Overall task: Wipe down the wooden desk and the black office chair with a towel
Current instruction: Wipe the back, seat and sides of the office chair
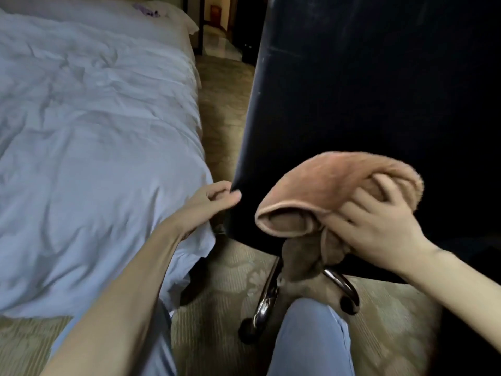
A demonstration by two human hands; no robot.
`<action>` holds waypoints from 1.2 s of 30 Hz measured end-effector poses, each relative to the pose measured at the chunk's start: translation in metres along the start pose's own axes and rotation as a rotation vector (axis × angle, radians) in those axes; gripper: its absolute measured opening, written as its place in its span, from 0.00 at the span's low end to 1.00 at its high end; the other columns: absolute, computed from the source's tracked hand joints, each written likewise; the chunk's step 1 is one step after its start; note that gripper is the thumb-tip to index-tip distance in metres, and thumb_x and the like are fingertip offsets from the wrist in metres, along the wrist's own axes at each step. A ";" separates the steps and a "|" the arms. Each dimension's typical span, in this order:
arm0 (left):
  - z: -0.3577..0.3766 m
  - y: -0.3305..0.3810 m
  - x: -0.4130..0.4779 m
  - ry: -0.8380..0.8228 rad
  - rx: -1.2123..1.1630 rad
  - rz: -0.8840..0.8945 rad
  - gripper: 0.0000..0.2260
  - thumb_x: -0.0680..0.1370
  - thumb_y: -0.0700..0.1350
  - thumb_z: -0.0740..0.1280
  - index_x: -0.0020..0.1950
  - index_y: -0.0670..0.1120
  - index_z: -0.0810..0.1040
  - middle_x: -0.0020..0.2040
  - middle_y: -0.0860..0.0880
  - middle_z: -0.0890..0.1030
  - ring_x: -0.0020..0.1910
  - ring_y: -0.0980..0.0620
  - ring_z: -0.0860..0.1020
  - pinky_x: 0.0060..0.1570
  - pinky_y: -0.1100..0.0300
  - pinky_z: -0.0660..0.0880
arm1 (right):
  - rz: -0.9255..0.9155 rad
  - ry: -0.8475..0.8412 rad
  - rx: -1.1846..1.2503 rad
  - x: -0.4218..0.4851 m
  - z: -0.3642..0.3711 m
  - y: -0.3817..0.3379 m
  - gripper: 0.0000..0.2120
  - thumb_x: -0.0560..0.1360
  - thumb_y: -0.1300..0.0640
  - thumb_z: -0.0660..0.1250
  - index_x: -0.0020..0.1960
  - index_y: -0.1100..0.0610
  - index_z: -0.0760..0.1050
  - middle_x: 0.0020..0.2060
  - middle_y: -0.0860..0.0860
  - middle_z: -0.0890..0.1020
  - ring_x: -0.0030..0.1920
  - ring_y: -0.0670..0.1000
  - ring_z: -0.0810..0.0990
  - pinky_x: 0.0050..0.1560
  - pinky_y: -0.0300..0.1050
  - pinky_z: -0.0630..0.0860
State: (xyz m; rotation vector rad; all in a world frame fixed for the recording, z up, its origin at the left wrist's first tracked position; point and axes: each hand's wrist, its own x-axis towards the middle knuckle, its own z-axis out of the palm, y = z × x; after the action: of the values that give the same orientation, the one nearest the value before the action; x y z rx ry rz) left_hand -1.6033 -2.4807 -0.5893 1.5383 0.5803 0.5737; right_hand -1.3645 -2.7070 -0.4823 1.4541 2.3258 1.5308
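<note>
**Towel against the chair back, other hand steadying its corner**

A bed (187, 39) under a rumpled white duvet (95, 118) is filling the view from 8 to 11 o'clock. Just right of it, close to the centre, the left hand (217, 198) is curling its fingers and pinching the lower left corner of the black office chair (379, 90) between thumb and forefinger. The chair's dark back is rising from the centre towards 1 o'clock. At about 3 o'clock from the left hand, a peach towel (325, 180) is lying bunched against the lower part of that back, with a loose end hanging below it. The right hand (379, 226) is grasping the towel, fingers spread and digging into its folds. At 6 o'clock the chair's chrome base (267, 297) is standing on patterned carpet (230, 267), and a knee in blue cloth (311, 340) is showing beside it.
</note>
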 end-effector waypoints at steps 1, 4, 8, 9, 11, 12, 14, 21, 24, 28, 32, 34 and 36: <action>0.007 0.000 -0.001 0.020 0.091 0.088 0.26 0.76 0.59 0.71 0.52 0.33 0.79 0.42 0.46 0.71 0.45 0.49 0.68 0.51 0.56 0.67 | 0.088 0.041 -0.037 -0.007 0.003 0.006 0.13 0.82 0.62 0.58 0.59 0.54 0.80 0.50 0.53 0.78 0.54 0.59 0.74 0.70 0.63 0.59; 0.021 0.004 -0.006 0.080 0.193 0.222 0.30 0.73 0.56 0.73 0.51 0.28 0.74 0.38 0.35 0.71 0.42 0.46 0.66 0.47 0.53 0.64 | 0.320 0.055 -0.008 -0.013 0.029 -0.034 0.12 0.76 0.55 0.64 0.59 0.51 0.77 0.43 0.53 0.86 0.53 0.58 0.74 0.65 0.61 0.68; 0.025 0.004 -0.009 0.137 0.272 0.298 0.25 0.73 0.53 0.73 0.40 0.31 0.69 0.34 0.39 0.65 0.36 0.50 0.65 0.40 0.60 0.64 | 0.462 -0.391 0.249 -0.014 0.063 -0.133 0.20 0.68 0.40 0.62 0.47 0.51 0.85 0.43 0.48 0.87 0.53 0.52 0.78 0.56 0.47 0.74; 0.023 0.000 -0.008 0.155 0.269 0.316 0.26 0.73 0.54 0.73 0.40 0.31 0.69 0.33 0.39 0.66 0.36 0.50 0.65 0.40 0.60 0.64 | 0.290 -0.468 0.238 -0.023 0.072 -0.155 0.17 0.68 0.41 0.65 0.46 0.50 0.87 0.44 0.47 0.88 0.54 0.51 0.78 0.61 0.48 0.70; 0.019 -0.006 -0.002 0.177 0.234 0.314 0.27 0.73 0.53 0.73 0.45 0.27 0.73 0.35 0.33 0.68 0.38 0.47 0.66 0.43 0.55 0.65 | 0.055 -0.479 0.247 -0.029 0.079 -0.167 0.08 0.68 0.46 0.73 0.45 0.47 0.86 0.45 0.46 0.87 0.56 0.52 0.80 0.69 0.54 0.64; 0.014 -0.008 -0.001 0.181 0.219 0.303 0.27 0.74 0.53 0.73 0.47 0.26 0.73 0.36 0.31 0.70 0.39 0.46 0.66 0.44 0.52 0.64 | 0.023 -0.469 0.261 -0.030 0.079 -0.160 0.06 0.68 0.49 0.74 0.44 0.47 0.85 0.45 0.46 0.87 0.57 0.53 0.79 0.72 0.55 0.60; 0.008 -0.011 0.006 0.179 0.173 0.312 0.31 0.73 0.56 0.72 0.48 0.26 0.73 0.36 0.34 0.70 0.41 0.46 0.67 0.42 0.52 0.65 | 0.042 -0.345 0.198 -0.043 0.070 -0.133 0.06 0.73 0.52 0.69 0.41 0.48 0.85 0.41 0.47 0.86 0.54 0.53 0.79 0.73 0.58 0.57; 0.005 -0.024 0.016 0.370 0.070 0.311 0.15 0.77 0.59 0.70 0.40 0.48 0.78 0.38 0.51 0.72 0.40 0.56 0.70 0.43 0.64 0.69 | 0.513 0.257 -0.043 -0.040 0.013 0.004 0.10 0.78 0.56 0.67 0.59 0.52 0.78 0.50 0.55 0.80 0.55 0.62 0.74 0.73 0.62 0.60; 0.014 -0.024 0.020 0.456 0.011 0.313 0.12 0.80 0.56 0.68 0.38 0.54 0.77 0.35 0.58 0.73 0.36 0.61 0.70 0.37 0.70 0.69 | 0.698 0.078 0.087 -0.025 0.035 -0.026 0.14 0.79 0.51 0.66 0.64 0.50 0.79 0.55 0.59 0.84 0.62 0.61 0.74 0.74 0.58 0.58; 0.013 -0.033 0.036 0.541 -0.087 0.326 0.10 0.83 0.52 0.66 0.44 0.53 0.82 0.39 0.57 0.80 0.40 0.61 0.76 0.41 0.68 0.74 | 0.931 -0.116 0.461 -0.007 0.082 -0.119 0.20 0.70 0.43 0.59 0.59 0.48 0.73 0.58 0.50 0.80 0.59 0.51 0.76 0.64 0.40 0.69; 0.009 -0.044 0.058 0.583 -0.137 0.240 0.09 0.84 0.56 0.62 0.52 0.53 0.77 0.42 0.63 0.78 0.44 0.62 0.76 0.44 0.70 0.73 | 0.397 -0.434 0.557 -0.006 0.109 -0.180 0.12 0.70 0.51 0.63 0.50 0.46 0.80 0.45 0.42 0.81 0.50 0.38 0.76 0.53 0.21 0.69; 0.012 -0.047 0.066 0.616 -0.068 0.187 0.17 0.82 0.62 0.58 0.64 0.54 0.73 0.55 0.64 0.79 0.55 0.63 0.77 0.54 0.71 0.71 | 0.226 -0.508 0.602 -0.010 0.108 -0.188 0.13 0.72 0.52 0.60 0.44 0.45 0.84 0.42 0.40 0.81 0.47 0.38 0.79 0.48 0.29 0.73; 0.017 -0.051 0.074 0.629 -0.067 0.154 0.24 0.82 0.62 0.56 0.74 0.51 0.67 0.68 0.59 0.75 0.66 0.66 0.73 0.61 0.73 0.68 | 0.171 -0.420 0.558 -0.018 0.089 -0.177 0.10 0.75 0.52 0.62 0.44 0.45 0.82 0.43 0.41 0.81 0.48 0.44 0.80 0.47 0.40 0.73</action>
State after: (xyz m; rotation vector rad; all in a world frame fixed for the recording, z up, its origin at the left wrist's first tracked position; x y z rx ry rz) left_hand -1.5380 -2.4414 -0.6404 1.3346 0.9083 1.2025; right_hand -1.4352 -2.6720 -0.6648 1.8882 2.4971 0.5036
